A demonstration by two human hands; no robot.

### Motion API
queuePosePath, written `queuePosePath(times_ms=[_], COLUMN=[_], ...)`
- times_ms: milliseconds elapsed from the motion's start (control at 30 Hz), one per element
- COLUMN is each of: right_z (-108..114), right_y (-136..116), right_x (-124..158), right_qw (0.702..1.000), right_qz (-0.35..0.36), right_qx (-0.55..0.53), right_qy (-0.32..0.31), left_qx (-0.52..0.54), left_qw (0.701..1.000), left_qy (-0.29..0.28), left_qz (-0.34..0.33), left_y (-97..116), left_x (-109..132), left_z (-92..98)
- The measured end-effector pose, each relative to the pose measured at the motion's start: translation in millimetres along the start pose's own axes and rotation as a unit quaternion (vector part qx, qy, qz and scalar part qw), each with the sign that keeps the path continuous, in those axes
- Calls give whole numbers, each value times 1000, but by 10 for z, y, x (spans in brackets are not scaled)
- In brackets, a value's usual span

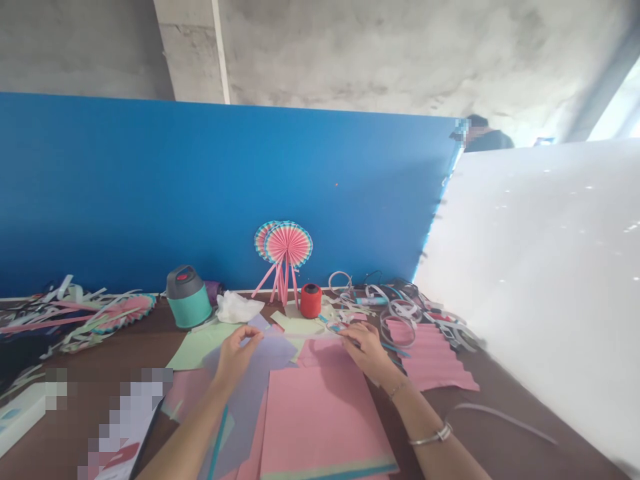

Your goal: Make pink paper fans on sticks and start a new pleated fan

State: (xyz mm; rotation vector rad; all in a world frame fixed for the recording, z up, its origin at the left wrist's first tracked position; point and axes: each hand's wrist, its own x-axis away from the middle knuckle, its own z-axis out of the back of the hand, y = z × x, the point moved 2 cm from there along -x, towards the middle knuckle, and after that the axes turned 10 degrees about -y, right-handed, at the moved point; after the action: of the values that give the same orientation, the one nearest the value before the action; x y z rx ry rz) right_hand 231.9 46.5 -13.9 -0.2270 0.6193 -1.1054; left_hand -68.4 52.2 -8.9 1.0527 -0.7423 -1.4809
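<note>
My left hand is over the green and purple paper sheets, its thumb and fingertips closed in a pinch. Whatever lies between those fingertips is too small to make out. Across from it, my right hand hovers by the far edge of the pink paper stack, fingers bent together. A small blue-and-pale item shows at its fingertips, and I cannot tell whether it is held. A faint pale line seems to run between both hands. Beyond them stands a red thread spool with a dark top.
Pink pleated paper fans lean on the blue partition. A teal and grey container and crumpled white tissue stand at back left. Paper strips and a corrugated pink sheet lie right. A person is beyond the partition.
</note>
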Motion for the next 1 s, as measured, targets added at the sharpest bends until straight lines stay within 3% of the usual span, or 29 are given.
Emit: queuePosePath(times_ms=[400,1000], right_z=[13,9], right_y=[35,139], right_x=[-17,-17], right_qw=[999,999], right_qz=[3,-15], right_qx=[-27,-26], right_qy=[-30,34], left_qx=[-11,0], left_qw=[1000,1000], left_qy=[-10,-25], left_qz=[12,19], left_y=[-46,-3], left_x=[-33,-15], left_z=[21,-2])
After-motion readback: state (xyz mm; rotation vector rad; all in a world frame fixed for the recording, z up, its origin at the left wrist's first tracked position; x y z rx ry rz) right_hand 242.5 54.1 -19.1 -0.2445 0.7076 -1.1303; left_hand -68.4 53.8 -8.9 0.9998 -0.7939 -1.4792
